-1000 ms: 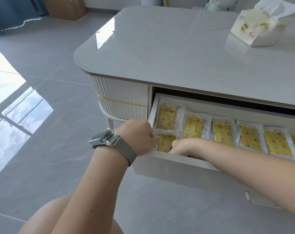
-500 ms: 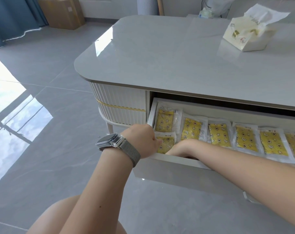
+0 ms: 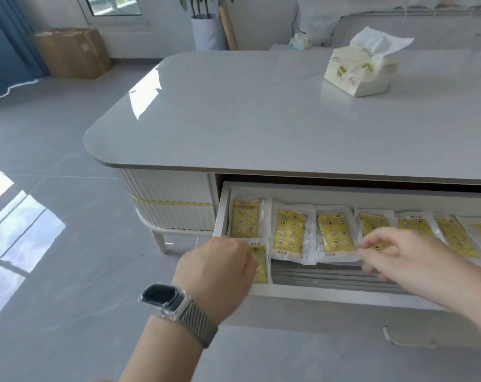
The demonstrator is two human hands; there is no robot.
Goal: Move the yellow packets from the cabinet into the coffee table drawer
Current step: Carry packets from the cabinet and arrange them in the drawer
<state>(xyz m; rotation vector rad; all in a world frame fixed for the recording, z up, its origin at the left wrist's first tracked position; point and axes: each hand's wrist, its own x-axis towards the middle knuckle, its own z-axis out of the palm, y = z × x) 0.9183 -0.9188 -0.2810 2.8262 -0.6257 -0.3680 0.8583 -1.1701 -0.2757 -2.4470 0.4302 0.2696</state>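
Yellow packets point(image 3: 290, 235) flat, long axes front-back, drawer point(image 3: 316, 290).

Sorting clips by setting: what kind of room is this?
Likely a home living room: a low coffee table with a tissue pack, a sofa behind it, and a potted plant.

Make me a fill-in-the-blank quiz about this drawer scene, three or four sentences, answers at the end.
1. The packets lie in the open drawer and are coloured ____.
2. The watch sits on the ____ wrist.
3. On the tabletop stands a pack of ____.
4. The left hand rests at the drawer's ____ front corner, while the right hand is over the packets.

Answers: yellow; left; tissues; left
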